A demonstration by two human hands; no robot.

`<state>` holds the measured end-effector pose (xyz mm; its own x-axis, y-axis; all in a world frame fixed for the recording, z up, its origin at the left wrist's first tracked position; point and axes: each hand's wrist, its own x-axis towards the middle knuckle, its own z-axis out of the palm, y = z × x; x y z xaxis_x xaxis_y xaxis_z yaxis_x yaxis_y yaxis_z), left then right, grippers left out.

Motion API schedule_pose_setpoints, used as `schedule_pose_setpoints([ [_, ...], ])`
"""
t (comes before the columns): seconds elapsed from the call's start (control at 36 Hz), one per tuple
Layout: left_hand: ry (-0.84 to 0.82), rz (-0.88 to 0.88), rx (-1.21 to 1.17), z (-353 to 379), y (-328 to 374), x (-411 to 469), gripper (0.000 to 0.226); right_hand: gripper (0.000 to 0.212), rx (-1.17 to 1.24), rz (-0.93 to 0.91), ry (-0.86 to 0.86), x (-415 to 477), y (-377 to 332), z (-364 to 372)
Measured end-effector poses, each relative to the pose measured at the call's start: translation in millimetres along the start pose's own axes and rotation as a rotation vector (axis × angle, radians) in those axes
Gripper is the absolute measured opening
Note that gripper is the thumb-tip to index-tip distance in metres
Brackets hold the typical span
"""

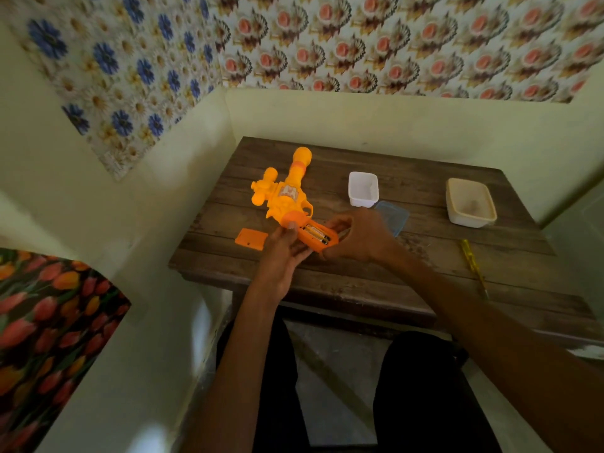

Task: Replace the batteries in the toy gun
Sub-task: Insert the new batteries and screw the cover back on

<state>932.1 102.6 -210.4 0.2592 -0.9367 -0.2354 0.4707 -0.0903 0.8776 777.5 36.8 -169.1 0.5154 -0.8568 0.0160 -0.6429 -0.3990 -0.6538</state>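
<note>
Both hands gripping orange-yellow plastic toy gun (287, 194) on wooden bench (408, 256), left hand (282, 250) under grip, right hand (358, 233) wrapped round its end, batteries (315, 233) seemingly seated, orange flat cover (250, 238) alongside

A home corner is being shown: flowered wallpaper (376, 44) is covering the walls, and a small worn wooden table (392, 266) is being used.

head view; worn high; faces forward and down; near the table (359, 276); no second view
</note>
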Motion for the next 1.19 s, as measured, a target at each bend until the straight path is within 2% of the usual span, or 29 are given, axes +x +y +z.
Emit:
schedule_pose_setpoints([
  [0.06, 0.161, 0.120, 0.275, -8.1, -1.1, -2.6, 0.017, 0.053, 0.011, 0.025, -0.002, -0.6, 2.1, 0.4],
  [0.11, 0.411, 0.315, 0.666, -21.8, -2.4, -2.6, 0.017, 0.056, 0.010, 0.038, -0.014, -0.5, 3.5, 2.4],
  [0.17, 0.613, 0.439, 1.024, -34.4, -1.9, 0.8, 0.037, 0.056, 0.013, 0.047, -0.016, 0.3, 3.0, 4.0],
  [0.19, 0.668, 0.426, 1.153, -39.6, -2.1, 2.2, 0.051, 0.056, 0.014, 0.055, -0.013, 0.9, 2.3, 5.3],
  [0.25, 0.716, 0.307, 1.248, -44.2, -1.0, 4.5, 0.080, 0.056, 0.025, 0.068, -0.002, 1.7, 1.2, 7.2],
  [0.28, 0.714, 0.256, 1.251, -45.4, -0.7, 5.2, 0.090, 0.056, 0.032, 0.070, 0.004, 1.8, 0.9, 7.8],
  [0.33, 0.702, 0.264, 1.261, -49.3, -2.2, 8.3, 0.098, 0.055, 0.046, 0.070, 0.012, 1.8, -0.1, 8.5],
  [0.44, 0.737, 0.361, 1.247, -51.6, -0.5, 11.8, 0.092, 0.055, 0.071, 0.065, 0.034, 1.6, -1.6, 7.4],
  [0.53, 0.719, 0.364, 1.218, -48.5, 4.7, 5.5, 0.093, 0.054, 0.091, 0.065, 0.053, 2.4, -2.1, 7.2],
  [0.58, 0.665, 0.395, 1.100, -46.2, 10.5, -3.7, 0.088, 0.054, 0.108, 0.068, 0.061, 2.2, -2.1, 6.8],
  [0.69, 0.449, 0.426, 0.786, -34.6, 21.0, -33.4, 0.053, 0.053, 0.118, 0.053, 0.058, -1.5, -3.5, 5.3],
  [0.78, 0.314, 0.499, 0.798, -24.9, 21.7, -49.2, 0.036, 0.051, 0.113, 0.040, 0.036, -4.4, -3.5, 4.3],
  [0.97, 0.201, 0.612, 1.023, -17.3, 28.0, -42.6, 0.036, 0.052, 0.109, 0.016, 0.042, -7.7, -3.7, 6.2],
  [1.08, 0.195, 0.645, 0.987, -12.7, 27.8, -39.6, 0.034, 0.049, 0.123, 0.034, 0.059, -8.3, -3.0, 3.5],
  [1.19, 0.234, 0.639, 0.823, -11.2, 21.1, -39.9, 0.034, 0.045, 0.173, 0.055, 0.092, -9.0, -7.1, 3.3],
])
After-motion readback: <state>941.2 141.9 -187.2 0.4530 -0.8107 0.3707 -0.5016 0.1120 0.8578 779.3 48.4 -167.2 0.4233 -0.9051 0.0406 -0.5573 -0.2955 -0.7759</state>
